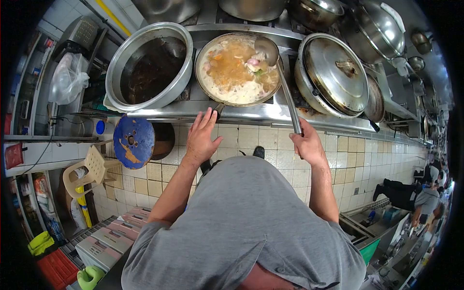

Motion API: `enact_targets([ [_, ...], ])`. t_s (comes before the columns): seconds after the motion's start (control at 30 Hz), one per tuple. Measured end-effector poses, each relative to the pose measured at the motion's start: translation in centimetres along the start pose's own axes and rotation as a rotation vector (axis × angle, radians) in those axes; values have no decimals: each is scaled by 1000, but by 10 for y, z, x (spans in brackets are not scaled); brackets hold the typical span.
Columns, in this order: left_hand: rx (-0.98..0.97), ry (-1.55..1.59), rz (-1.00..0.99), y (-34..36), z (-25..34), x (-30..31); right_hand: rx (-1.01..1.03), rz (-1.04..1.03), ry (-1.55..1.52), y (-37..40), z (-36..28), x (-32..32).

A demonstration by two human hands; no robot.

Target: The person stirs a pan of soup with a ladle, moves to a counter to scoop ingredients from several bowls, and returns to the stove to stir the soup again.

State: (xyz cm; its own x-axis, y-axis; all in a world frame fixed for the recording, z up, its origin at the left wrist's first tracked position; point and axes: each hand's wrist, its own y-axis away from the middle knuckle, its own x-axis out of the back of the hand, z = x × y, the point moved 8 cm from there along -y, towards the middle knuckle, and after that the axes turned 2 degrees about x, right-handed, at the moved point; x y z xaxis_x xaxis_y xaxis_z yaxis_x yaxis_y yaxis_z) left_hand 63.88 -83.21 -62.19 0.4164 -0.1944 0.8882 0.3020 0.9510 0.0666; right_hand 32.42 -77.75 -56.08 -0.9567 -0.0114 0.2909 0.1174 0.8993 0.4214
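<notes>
A wide pan (pixel 199 72) sits on the stove, filled with a creamy, orange-streaked stew (pixel 232 67) with pale and pinkish pieces in it. My right hand (pixel 309 144) is closed around the long metal handle of a ladle (pixel 288 96). The ladle's bowl lies in the stew at the pan's right side. Just below the front edge of the stove, my left hand (pixel 203 133) is open with its fingers stretched out. Its fingertips are right by the pan's short dark handle (pixel 220 108).
Left of the pan stands a large metal pot (pixel 112 72) of dark liquid; right of it, a lidded pot (pixel 338 72). More pots (pixel 253 9) line the back. A blue round-topped stool (pixel 133 140) and beige chair (pixel 87 169) stand lower left. Another person (pixel 425 198) is far right.
</notes>
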Motion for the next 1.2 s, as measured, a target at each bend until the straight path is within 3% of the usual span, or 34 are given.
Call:
enact_targets([
  [0.17,-3,-11,-3,0,0,1,119,154,235,4,12,18],
  [0.4,7,-12,-8,0,0,0,107,170,366,20,13,20],
  [0.67,14,-17,-21,-1,-1,0,7,24,27,10,38,-16],
  [1.2,6,-19,-19,0,1,0,-19,-72,-136,-20,33,-45],
])
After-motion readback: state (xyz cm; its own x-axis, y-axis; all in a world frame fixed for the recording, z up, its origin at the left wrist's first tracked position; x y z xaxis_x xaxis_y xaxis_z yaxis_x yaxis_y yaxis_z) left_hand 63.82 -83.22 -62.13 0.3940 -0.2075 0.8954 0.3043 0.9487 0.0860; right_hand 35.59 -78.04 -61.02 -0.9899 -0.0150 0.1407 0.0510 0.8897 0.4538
